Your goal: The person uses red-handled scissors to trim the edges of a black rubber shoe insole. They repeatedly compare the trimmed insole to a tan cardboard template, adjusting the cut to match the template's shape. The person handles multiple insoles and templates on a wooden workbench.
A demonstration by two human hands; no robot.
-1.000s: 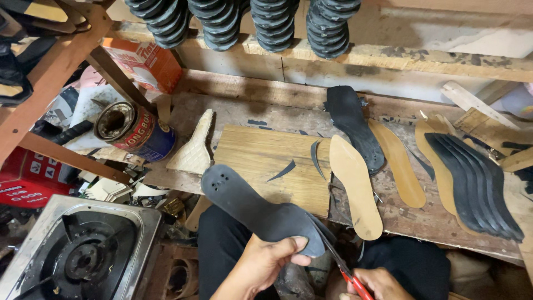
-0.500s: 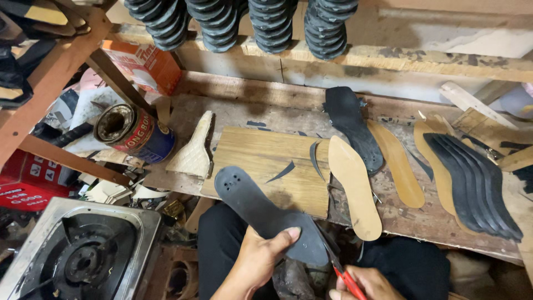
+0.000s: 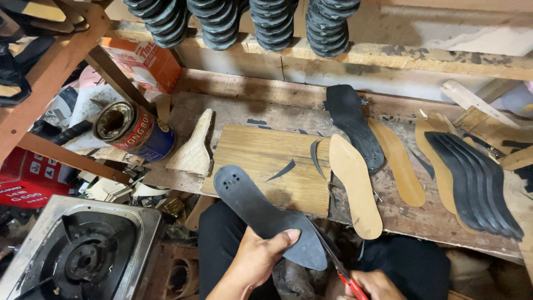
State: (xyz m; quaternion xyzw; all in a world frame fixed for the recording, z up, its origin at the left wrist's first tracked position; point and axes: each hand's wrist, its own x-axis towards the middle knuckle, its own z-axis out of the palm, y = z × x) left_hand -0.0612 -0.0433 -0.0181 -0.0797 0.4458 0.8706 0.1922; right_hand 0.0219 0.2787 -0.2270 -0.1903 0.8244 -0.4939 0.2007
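— What step are you doing?
— I'm trimming: my left hand (image 3: 258,261) is gripping the black sole (image 3: 266,219) off the bench's (image 3: 422,219) near edge, my right hand (image 3: 373,284) closing red-handled scissors (image 3: 338,264) on its rim; next I'm judging it needs turning

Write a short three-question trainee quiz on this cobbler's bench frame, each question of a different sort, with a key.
1. True or false: the left hand holds the black sole piece with its thumb on top.
2. Multiple choice: the scissors in the right hand have handles that are A) red, B) blue, C) green.
3. Fill in: the open tin can lies on its ___, to the left of the wooden cutting board.

Key: 1 true; 2 A; 3 side.
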